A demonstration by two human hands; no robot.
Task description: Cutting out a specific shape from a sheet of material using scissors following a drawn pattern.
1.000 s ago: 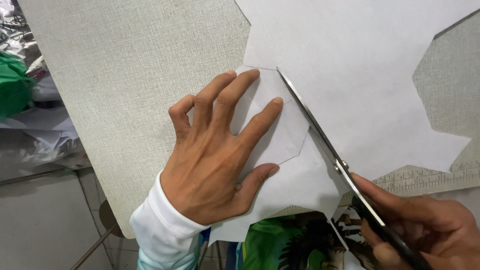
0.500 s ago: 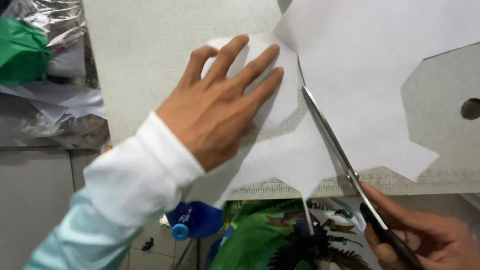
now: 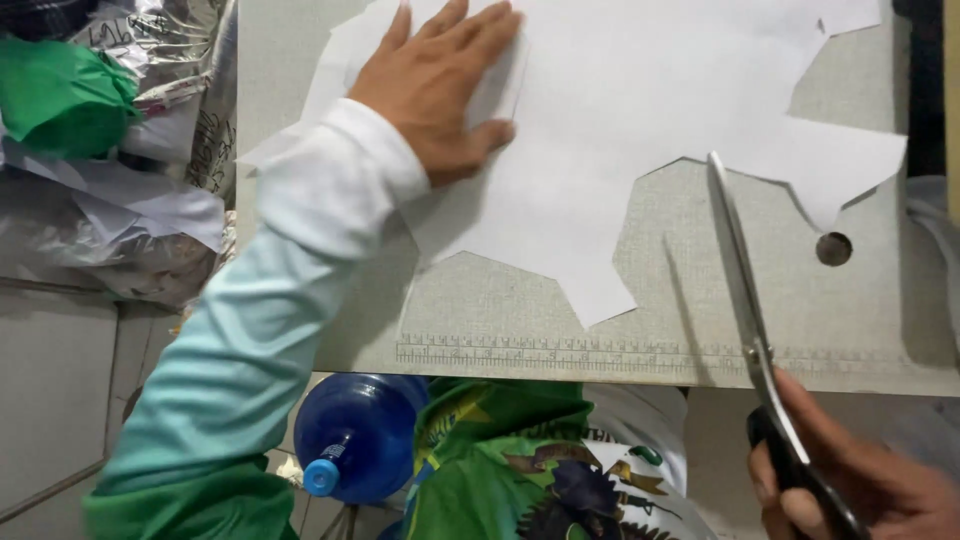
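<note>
While wrapped shut around black handles at lower right, right hand [image 3: 860, 490] holding scissors [image 3: 745, 300], blades closed, pointing up-frame over grey surface [image 3: 700, 280]. Left hand [image 3: 440, 85], grip open, flat on white paper [image 3: 620, 110], upper centre. Blue bottle [image 3: 350, 435] below.
</note>
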